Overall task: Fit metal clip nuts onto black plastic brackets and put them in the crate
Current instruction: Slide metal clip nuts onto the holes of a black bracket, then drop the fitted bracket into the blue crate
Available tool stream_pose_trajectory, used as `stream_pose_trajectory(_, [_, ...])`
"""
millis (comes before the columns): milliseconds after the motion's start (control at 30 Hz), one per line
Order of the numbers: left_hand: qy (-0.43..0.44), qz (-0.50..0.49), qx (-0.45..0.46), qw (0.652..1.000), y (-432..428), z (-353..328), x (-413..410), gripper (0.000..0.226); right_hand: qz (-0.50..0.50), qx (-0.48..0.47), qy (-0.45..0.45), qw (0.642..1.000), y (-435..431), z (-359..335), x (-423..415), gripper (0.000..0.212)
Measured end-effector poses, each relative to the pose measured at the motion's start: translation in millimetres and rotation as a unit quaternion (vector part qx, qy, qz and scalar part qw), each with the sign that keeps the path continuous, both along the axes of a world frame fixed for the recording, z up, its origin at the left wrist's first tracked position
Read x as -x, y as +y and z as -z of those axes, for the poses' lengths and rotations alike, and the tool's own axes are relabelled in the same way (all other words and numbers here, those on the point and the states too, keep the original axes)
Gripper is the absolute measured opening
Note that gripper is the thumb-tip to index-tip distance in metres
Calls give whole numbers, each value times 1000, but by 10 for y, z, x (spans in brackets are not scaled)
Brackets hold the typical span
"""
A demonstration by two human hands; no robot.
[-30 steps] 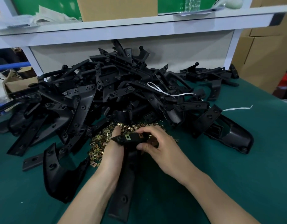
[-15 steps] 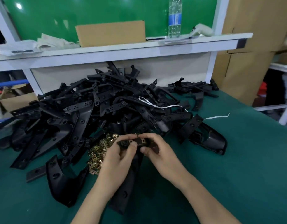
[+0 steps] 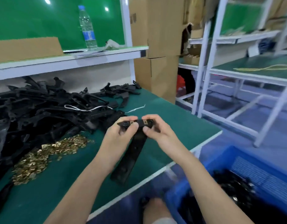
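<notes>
Step in hand: by my reckoning, the last press of the clips home before the piece goes in the crate.
Bracket (image 3: 133, 152): held between both hands, crosswise head up at the fingertips, long leg hanging down towards the wrists, above the bench (image 3: 180, 120).
Fitted clip nuts (image 3: 145, 122): two brass tabs on the head, one under each hand's fingertips.
Left hand (image 3: 121, 133): fingers curled over the head's left end, thumb pressing from beneath.
Right hand (image 3: 157, 130): pinches the right end, thumb under, fingers hooked over.
Doing it well: squeeze each clip square until its hole sits over the bracket's hole, then check both before letting go.
Crate (image 3: 255, 172): blue, low and off to the right of the right forearm, dark parts already inside.
Loose clip nuts (image 3: 47, 152): heaped left of the left forearm.
Bracket pile (image 3: 42, 110): beyond the heap, left of the hands.
</notes>
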State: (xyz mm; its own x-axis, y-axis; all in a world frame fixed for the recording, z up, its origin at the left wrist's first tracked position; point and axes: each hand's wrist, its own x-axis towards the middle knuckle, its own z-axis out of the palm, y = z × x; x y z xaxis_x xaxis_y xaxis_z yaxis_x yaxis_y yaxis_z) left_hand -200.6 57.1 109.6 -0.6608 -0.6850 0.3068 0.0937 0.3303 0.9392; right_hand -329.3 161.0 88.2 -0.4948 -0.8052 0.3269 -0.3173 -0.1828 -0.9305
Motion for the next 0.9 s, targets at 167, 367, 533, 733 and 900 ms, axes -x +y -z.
stream_pose_trajectory(167, [-12, 116, -242, 963, 948, 270, 824, 9, 92, -50, -35, 994, 1120, 33, 550, 25])
stream_pose_trajectory(367, [-239, 239, -188, 922, 1953, 819, 1389, 30, 273, -250, 101, 923, 2115, 401, 1088, 21])
stream_pose_trajectory(533, [-264, 229, -197, 916, 2016, 932, 1518, 11, 327, -214, 92, 916, 2282, 526, 1142, 18])
stream_pose_trajectory(733, [-156, 140, -220, 953, 1304, 751, 1256, 14, 240, -176, 143, 944, 1458, 466, 692, 22])
stream_pose_trajectory(900, [-26, 24, -153, 988, 425, 546, 465, 21, 155, -89, 206, 962, 321, 394, 2, 24])
